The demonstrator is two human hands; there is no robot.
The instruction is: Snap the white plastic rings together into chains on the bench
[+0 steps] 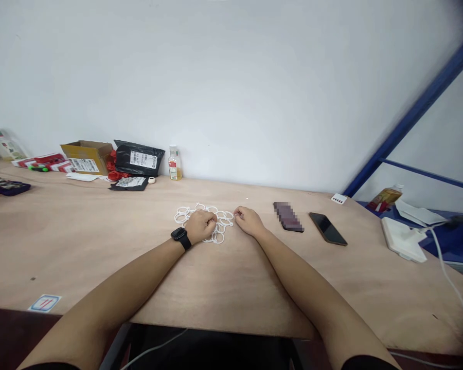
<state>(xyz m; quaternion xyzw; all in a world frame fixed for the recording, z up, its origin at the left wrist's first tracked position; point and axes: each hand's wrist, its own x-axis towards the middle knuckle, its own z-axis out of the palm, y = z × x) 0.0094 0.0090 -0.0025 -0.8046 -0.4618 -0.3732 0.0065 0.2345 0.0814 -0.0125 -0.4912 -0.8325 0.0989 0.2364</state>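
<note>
Several white loops that look like cable ties closed into rings [219, 238] lie in a cluster on the wooden table. My left hand [200, 226], with a black watch on its wrist, rests over the middle of the cluster and hides part of it. Its fingers are curled closed against the white loops. Just right of the cluster is my right hand [249, 221], thumb and forefinger pinched together. A tiny pale bit shows at those fingertips, too small to name for certain.
Right of my hands lie a phone with a blurred screen [288, 216] and a dark phone [327, 228]. A white power adapter [403, 239] sits near a blue frame. Along the wall stand a drink bottle [175, 163], a black parcel bag [139, 158] and an opened cardboard box [87, 156].
</note>
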